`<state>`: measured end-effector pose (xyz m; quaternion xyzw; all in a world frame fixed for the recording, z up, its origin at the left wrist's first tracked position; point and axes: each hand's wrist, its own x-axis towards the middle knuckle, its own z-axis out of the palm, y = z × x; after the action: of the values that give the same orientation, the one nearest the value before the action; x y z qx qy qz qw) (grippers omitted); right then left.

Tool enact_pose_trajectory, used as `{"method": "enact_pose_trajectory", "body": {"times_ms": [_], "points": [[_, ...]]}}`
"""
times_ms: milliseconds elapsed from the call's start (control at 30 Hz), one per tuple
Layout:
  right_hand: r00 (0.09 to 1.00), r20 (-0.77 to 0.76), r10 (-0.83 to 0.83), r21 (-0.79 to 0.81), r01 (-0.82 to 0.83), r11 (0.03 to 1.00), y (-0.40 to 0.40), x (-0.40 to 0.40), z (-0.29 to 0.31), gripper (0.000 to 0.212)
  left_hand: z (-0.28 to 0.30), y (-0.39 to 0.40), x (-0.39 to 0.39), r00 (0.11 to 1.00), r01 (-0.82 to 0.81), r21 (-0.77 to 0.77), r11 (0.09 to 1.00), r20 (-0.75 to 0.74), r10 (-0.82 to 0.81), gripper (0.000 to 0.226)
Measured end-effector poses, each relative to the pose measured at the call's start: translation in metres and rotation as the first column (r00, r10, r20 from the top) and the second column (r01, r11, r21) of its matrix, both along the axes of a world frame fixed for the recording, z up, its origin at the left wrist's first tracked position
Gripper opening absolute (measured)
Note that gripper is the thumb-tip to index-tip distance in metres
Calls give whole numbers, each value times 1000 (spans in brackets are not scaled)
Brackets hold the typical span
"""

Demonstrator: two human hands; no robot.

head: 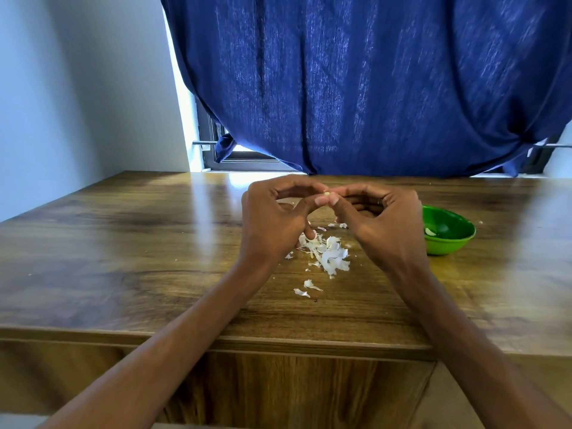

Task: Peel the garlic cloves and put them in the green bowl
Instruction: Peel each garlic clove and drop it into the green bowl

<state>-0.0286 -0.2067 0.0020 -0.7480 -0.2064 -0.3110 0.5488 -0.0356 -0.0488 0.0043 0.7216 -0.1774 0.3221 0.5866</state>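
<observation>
My left hand [275, 218] and my right hand [377, 221] meet above the middle of the wooden table [123, 258]. Their fingertips pinch a small pale garlic clove [326, 193] between them; most of the clove is hidden by the fingers. The green bowl [452, 239] stands on the table just right of my right hand, with a peeled white clove [430, 232] lying inside it. A heap of white garlic skins [328, 253] lies on the table under my hands.
A few loose skin flakes [306, 288] lie nearer the table's front edge. A blue curtain [371, 88] hangs over the window behind the table. A white wall stands on the left.
</observation>
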Motion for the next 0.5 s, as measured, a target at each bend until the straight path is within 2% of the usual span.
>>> {"method": "enact_pose_trajectory", "body": {"times_ms": [267, 500], "points": [[999, -25, 20, -3, -20, 1000, 1, 1, -1, 8, -1, -2, 1, 999, 21, 17, 1000, 50, -22, 11], [989, -79, 126, 40, -123, 992, 3, -1, 2, 7, -2, -3, 2, 998, 40, 14, 999, 57, -40, 8]]}}
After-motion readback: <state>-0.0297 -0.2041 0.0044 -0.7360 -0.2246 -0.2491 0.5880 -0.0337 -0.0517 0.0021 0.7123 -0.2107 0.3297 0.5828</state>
